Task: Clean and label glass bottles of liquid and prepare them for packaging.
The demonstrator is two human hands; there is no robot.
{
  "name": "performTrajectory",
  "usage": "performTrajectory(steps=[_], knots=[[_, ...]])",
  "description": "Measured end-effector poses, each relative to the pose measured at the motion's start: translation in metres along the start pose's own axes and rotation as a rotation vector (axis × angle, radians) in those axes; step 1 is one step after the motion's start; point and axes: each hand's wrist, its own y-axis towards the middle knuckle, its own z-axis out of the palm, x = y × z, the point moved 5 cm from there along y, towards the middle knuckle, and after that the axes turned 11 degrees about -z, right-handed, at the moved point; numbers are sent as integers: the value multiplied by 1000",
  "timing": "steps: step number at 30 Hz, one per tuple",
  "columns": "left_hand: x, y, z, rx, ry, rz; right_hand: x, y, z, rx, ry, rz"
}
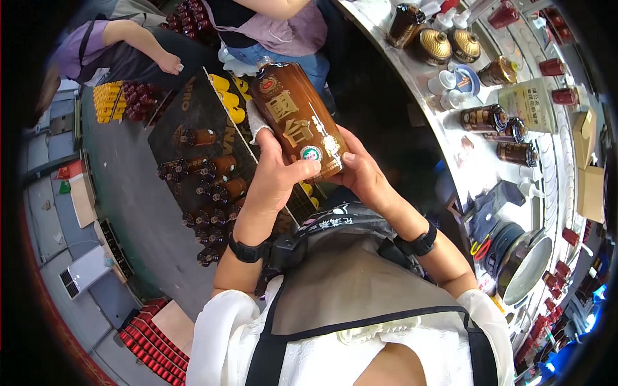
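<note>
Item: one amber bottle (296, 106), broad-bodied, marked in gold, with a round green-and-white sticker (311, 155). We are holding it up before our body, its neck pointing away toward the upper left and its base facing us.

Left hand (278, 172): we are clamping it on the bottle's lower left side, the thumb lying across the front near the sticker.

Right hand (365, 172): we are clamping it on the lower right edge by the base, the thumb pressing the front.

Cloth, pale (257, 119): lying just beside the bottle, beyond the left hand; whether we are gripping it, we cannot tell.

Wristbands, black (418, 242): we are wearing one on each wrist.

To the left: a dark lettered surface (162, 136) is bearing a group of smaller brown bottles (222, 190); yellow pieces (230, 106) are lining its far part.

To the right: a pale bench (473, 164) is carrying brown bottles (484, 119), two gold domed pieces (435, 46), a blue dish (477, 82), scissors (481, 249) with red and yellow handles, and a round metal pan (528, 273).

Beyond: two people are working nearby, one wearing a purple sleeve (96, 35), the other a mauve apron (290, 35).
</note>
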Motion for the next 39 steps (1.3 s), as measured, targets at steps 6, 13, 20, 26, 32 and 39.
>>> performTrajectory(steps=[6,13,20,26,32,39], knots=[[-4,-6,-8,1,-55,55,-3,5,11,20,-8,9],[-20,-16,-20,-81,-219,134,-10,16,31,54,105,39],[-25,-28,-42,-123,-317,154,-16,18,54,133,38,54],[-32,-41,-36,-161,-303,205,-11,15,59,115,-100,-6],[-23,-38,-24,-160,-330,147,2,10,47,123,-177,-79],[-27,-42,10,-150,-268,232,21,-4,37,91,-196,-105]])
